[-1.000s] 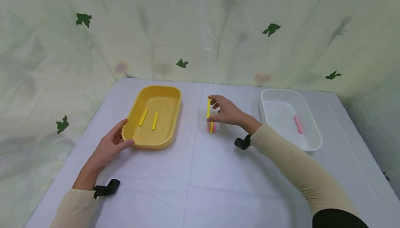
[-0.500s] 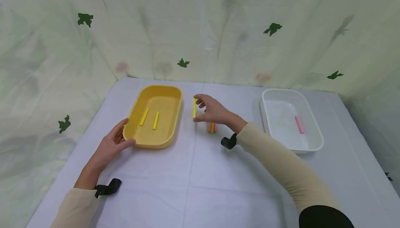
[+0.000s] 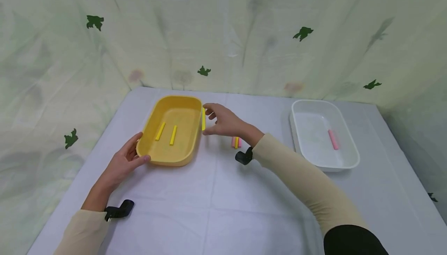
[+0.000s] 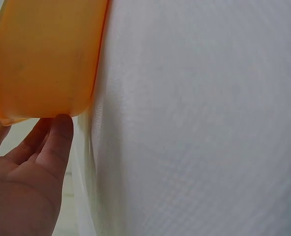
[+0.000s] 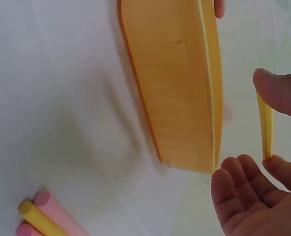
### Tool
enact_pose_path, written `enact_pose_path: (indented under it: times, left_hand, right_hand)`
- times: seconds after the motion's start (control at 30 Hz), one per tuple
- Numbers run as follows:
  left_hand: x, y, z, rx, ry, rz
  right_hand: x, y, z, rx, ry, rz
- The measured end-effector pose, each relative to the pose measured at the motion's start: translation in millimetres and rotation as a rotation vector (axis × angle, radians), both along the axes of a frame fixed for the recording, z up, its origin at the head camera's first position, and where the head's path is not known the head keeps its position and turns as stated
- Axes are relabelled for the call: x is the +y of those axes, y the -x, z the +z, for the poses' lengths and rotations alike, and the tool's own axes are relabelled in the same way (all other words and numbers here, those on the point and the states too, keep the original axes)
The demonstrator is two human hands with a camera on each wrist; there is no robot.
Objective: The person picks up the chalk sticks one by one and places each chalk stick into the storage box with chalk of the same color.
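Note:
My left hand [image 3: 118,169] holds the near-left corner of a yellow plastic tray [image 3: 185,144], thumb at the near side and fingers along the left side. In the left wrist view, the fingertips meet the tray's wall [image 4: 47,64]. Two yellow chalk sticks [image 3: 173,135] lie inside it. With thumb and a fingertip at its two ends, my right hand [image 3: 228,123] pinches another yellow chalk stick [image 3: 203,119], just at the tray's right rim. The right wrist view shows this chalk stick [image 5: 266,128] up off the table, other fingers loosely bent.
Right of the yellow tray, a yellow chalk stick [image 3: 236,143] lies between pink ones [image 5: 61,216], partly behind my right wrist in the head view. A white tray [image 3: 352,158] with one pink chalk stick [image 3: 333,139] stands at the right. A patterned curtain [image 3: 223,33] hangs behind the table.
My right hand has carried the yellow chalk stick leftward from above the small group to the yellow tray's right rim. The left hand stays at the tray's corner.

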State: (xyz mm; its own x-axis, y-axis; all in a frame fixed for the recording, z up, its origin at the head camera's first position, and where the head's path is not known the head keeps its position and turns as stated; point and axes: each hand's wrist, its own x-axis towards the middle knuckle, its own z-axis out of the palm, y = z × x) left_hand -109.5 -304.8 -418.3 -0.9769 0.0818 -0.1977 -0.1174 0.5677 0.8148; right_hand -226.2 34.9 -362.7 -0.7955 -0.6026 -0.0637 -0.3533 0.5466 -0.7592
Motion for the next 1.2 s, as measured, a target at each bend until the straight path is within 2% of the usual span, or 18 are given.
enact_pose_path:
  times: [0.27,0.57,0.73,0.9,1.1,1.2]
  left_hand:
    - [-0.1,0.6,0.5,-0.004,0.002,0.004]
    - [-0.5,0.9,1.8,-0.010,0.003,0.002]
    - [0.5,0.8,1.5,-0.027,-0.004,0.009]
    - [-0.3,0.6,0.0,-0.024,0.001,0.013]
    - [0.4,-0.2,-1.1,-0.019,0.004,0.008]
    - [-0.2,0.5,0.7,-0.018,0.027,0.010]
  right_hand:
    - [-20.2,7.0,9.5,-0.016,0.005,0.013]
    - [-51.5,7.2,16.2,-0.041,0.033,0.072]
    - [-66.2,7.6,18.1,-0.049,0.054,0.062]
    - [-74.5,11.0,11.2,-0.065,0.084,0.044]
    - [-78.8,7.7,1.7,-0.120,0.068,0.017]
    - [-81.6,5.8,1.2,-0.116,0.067,0.020]
